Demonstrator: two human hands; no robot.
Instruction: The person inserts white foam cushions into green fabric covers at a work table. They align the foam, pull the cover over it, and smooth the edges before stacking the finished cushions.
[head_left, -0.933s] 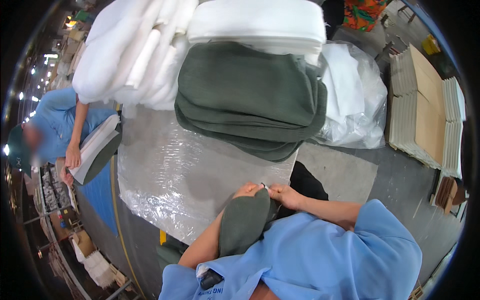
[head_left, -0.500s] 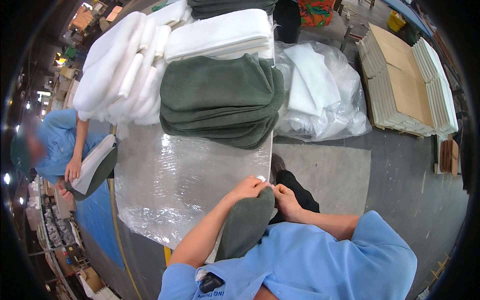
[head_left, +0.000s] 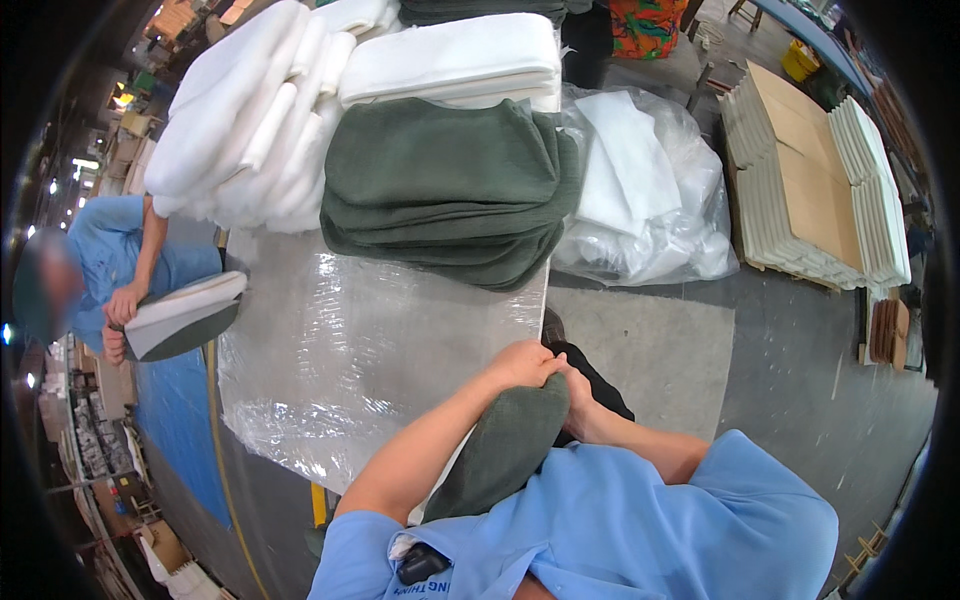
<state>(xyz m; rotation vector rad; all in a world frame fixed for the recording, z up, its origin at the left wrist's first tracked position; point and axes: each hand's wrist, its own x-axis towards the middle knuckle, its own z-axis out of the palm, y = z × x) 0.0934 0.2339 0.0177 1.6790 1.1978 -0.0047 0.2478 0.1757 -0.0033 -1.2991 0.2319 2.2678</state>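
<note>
Against my body I hold a dark green fabric cushion cover, with a strip of white padding showing along its left side. My left hand is closed on the far end of the cover, fingers curled over its edge. Pressed up beside it, my right hand grips the same end from the right. The two hands touch, and the fingertips are partly hidden. Beyond them, a pile of dark green covers lies on the plastic-wrapped table.
White padding pieces are stacked at the table's far left, with more folded padding behind the covers. A clear plastic bag holds white sheets. Stacked cardboard and white boards stand right. A co-worker handles a similar cushion at left.
My hands have come closer together at the cover's end, and the small white bit between them is no longer visible. The cover has shifted slightly right. The co-worker's hands have moved along their cushion.
</note>
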